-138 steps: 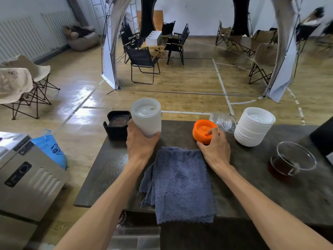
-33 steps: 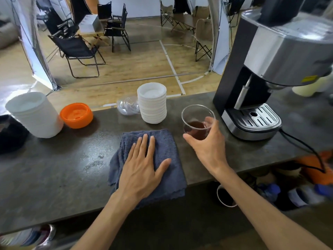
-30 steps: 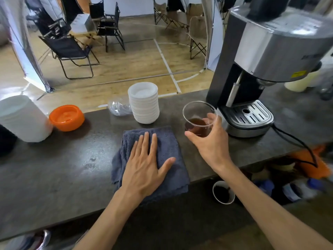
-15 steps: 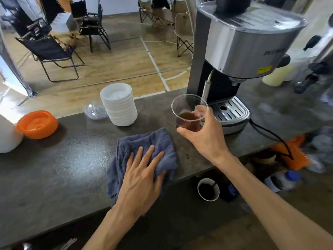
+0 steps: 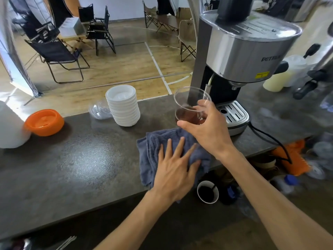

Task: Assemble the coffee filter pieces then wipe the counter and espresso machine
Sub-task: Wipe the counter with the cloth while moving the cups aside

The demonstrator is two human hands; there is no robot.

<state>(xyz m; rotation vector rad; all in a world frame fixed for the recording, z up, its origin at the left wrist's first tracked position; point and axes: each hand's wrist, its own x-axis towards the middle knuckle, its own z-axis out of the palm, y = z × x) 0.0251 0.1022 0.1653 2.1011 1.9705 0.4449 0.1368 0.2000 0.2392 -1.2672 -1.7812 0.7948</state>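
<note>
Counter wipe under way: cloth pressed flat, glass lifted clear.

The left hand lies with fingers spread and straight on the blue cloth, pressing it to the counter near the front edge, just in front of the espresso machine. The right hand curls its fingers and thumb round a clear glass with a little dark liquid, held upright above the cloth's far corner, beside the drip tray. The step looks like wiping the spot where the glass stood; the next move probably calls for sliding the cloth toward the machine's base while keeping the glass level, then setting it on wiped surface. The bunched cloth's long axis runs from the front edge away toward the stack of white lids, roughly in line with the left fingers.
</note>
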